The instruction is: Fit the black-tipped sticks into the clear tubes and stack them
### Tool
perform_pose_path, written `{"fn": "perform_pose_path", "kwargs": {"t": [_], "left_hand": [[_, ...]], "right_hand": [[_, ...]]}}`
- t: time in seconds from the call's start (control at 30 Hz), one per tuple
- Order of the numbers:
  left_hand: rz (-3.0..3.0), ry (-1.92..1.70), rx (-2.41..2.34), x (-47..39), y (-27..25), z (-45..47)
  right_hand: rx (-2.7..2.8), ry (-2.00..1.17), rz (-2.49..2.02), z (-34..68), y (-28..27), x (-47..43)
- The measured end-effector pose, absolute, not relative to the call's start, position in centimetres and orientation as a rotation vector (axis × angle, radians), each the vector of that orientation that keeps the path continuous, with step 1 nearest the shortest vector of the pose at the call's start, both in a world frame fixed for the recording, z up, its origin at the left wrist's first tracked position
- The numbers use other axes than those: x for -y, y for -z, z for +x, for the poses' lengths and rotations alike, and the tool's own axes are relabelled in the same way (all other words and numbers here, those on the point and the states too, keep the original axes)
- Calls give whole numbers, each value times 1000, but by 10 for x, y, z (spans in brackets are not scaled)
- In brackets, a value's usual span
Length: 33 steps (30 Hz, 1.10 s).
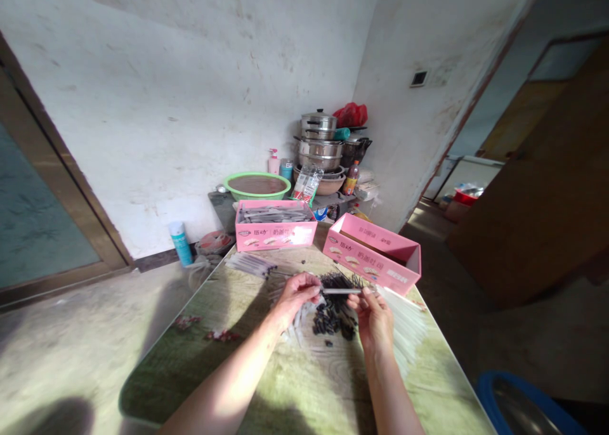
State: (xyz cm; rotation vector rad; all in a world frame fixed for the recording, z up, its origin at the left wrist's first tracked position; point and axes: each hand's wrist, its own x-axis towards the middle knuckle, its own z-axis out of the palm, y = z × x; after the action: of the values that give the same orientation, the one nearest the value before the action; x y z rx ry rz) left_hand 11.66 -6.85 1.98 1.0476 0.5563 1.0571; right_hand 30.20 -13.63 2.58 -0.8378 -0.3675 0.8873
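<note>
My left hand [299, 294] and my right hand [373, 311] hold a slim pale pen [341, 290] level between them, each closed on one end. Beneath it lies a loose heap of small black pen caps [335, 321], with thin dark sticks like refills [335, 281] behind. Pale translucent pen barrels [404, 324] are spread to the right of my right hand, and more white tubes [297, 330] lie under my left hand. A row of pens with dark tips [250, 265] rests at the left. Many grey pens [276, 214] fill the left pink box [276, 235].
A second pink box [371, 257] stands at the table's back right. Behind are a green basin [257, 186], stacked steel pots [320, 143] and a bottle [351, 178]. A blue spray can [181, 243] is on the floor left of the wooden-patterned table [190, 371].
</note>
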Motion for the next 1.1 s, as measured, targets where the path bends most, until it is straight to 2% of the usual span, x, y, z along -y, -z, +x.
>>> {"fn": "perform_pose_path", "kwargs": {"t": [0.8,1.1], "left_hand": [[1066,-1131,-605,72,-26,121],[1206,-983,-746,70,-19,119]], "right_hand": [[387,-878,-849,299,-25,135],[387,-865,-847,299,-25,136]]}}
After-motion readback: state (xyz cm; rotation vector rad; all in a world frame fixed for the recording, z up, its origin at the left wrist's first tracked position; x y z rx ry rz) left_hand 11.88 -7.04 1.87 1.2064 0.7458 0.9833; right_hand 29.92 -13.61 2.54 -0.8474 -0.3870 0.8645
